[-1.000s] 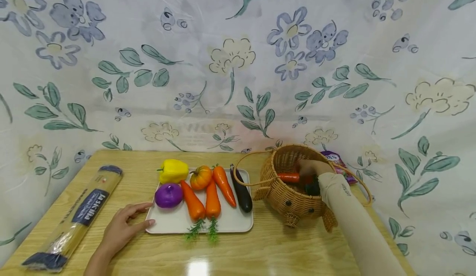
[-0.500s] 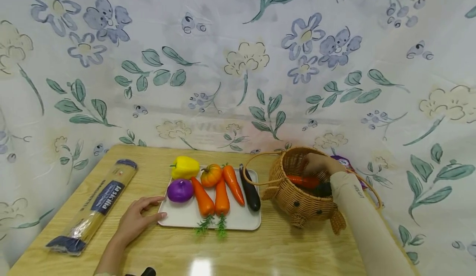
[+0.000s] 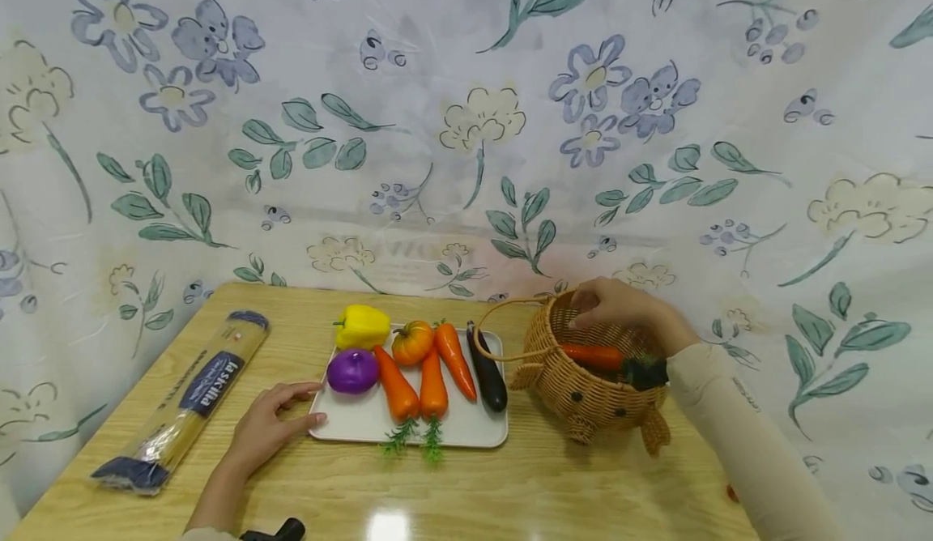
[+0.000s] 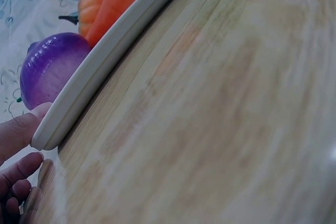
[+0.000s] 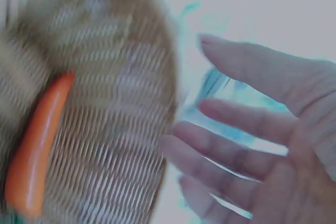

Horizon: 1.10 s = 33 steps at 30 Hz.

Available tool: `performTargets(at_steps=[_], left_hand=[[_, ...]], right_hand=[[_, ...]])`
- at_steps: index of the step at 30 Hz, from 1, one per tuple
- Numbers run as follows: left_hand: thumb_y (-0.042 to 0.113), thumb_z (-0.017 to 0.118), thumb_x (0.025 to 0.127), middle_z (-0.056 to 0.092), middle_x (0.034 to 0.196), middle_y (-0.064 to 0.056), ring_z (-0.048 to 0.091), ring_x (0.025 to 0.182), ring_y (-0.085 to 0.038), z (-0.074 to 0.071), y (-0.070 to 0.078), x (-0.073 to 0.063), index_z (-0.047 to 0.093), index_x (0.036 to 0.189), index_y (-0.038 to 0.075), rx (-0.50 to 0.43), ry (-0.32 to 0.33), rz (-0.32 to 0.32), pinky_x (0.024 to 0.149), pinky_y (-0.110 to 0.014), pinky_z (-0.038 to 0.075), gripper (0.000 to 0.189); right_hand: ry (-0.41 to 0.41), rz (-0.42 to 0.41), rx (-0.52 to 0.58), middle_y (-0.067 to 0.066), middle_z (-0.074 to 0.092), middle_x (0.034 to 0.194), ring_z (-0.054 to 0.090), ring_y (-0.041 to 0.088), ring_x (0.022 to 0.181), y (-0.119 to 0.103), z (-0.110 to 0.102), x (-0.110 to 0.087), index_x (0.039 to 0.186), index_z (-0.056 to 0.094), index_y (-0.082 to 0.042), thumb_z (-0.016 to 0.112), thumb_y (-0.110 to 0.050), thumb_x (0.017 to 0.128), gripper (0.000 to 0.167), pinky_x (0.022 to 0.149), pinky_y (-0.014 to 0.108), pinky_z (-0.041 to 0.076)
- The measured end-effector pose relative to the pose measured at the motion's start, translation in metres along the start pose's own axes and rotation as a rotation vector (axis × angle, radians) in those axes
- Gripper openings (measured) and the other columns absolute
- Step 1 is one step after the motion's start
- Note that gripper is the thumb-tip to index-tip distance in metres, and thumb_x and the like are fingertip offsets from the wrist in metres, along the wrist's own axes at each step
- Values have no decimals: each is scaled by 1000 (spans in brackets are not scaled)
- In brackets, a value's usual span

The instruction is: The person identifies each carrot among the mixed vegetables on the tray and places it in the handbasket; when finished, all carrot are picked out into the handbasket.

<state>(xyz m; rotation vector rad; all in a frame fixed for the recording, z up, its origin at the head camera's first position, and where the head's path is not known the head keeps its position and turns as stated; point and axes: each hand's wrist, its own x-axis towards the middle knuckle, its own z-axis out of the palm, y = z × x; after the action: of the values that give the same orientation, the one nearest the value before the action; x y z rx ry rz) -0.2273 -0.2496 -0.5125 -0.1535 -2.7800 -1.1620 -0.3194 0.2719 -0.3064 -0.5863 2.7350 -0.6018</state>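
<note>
My right hand (image 3: 615, 302) is raised at the rim of the wicker basket (image 3: 583, 399), which has an animal face. Its fingers are spread and hold nothing in the right wrist view. Inside the basket lies an orange carrot (image 5: 39, 145), with a dark green piece (image 3: 645, 371) at its thick end. My left hand (image 3: 270, 423) rests at the left edge of the white tray (image 3: 342, 428), thumb on the rim. On the tray are a yellow bell pepper (image 3: 362, 327), a purple onion-like vegetable (image 3: 353, 372), a small pumpkin (image 3: 412, 342), three carrots (image 3: 397, 387) and an eggplant (image 3: 487, 371).
A pack of spaghetti (image 3: 189, 403) lies at the left of the wooden table (image 3: 466, 492). A floral cloth (image 3: 408, 160) hangs behind. The basket's looped handle (image 3: 503, 306) leans toward the tray. A small orange-red thing (image 3: 732, 493) shows beside my right sleeve.
My right hand has come up from the carrot inside the basket to its rim, and nothing is in it. The head view has shifted a little; my left hand stays at the tray.
</note>
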Motion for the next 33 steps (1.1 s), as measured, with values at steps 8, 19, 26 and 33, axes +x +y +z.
performTargets(at_steps=[8,19,26,33], left_hand=[[41,78,84,66,112,-3,52,103,-19,1,-3,1,68,126,19,4,-1,10,87,-36,43,49],[41,79,83,66,111,-4,52,102,-19,0,-2,1,68,125,19,-4,1,12,86,-35,42,48],[40,78,84,66,112,-5,51,102,-20,1,-1,2,68,126,18,-29,-8,15,86,-38,40,49],[40,78,84,66,111,-4,50,100,-18,-1,-1,1,68,126,19,-30,0,9,85,-36,40,49]], right_hand=[[281,-72,195,14,68,108,65,24,95,-70,51,-19,117,67,-2,73,-25,91,35,82,41,55],[343,-45,400,15,68,102,64,22,89,-117,155,-5,111,68,-3,79,-23,85,34,73,31,53],[403,-6,538,21,65,107,63,27,93,-122,208,17,113,65,0,76,-23,88,36,77,34,54],[542,117,523,13,63,100,62,25,91,-131,242,33,114,65,1,79,-22,83,41,78,39,52]])
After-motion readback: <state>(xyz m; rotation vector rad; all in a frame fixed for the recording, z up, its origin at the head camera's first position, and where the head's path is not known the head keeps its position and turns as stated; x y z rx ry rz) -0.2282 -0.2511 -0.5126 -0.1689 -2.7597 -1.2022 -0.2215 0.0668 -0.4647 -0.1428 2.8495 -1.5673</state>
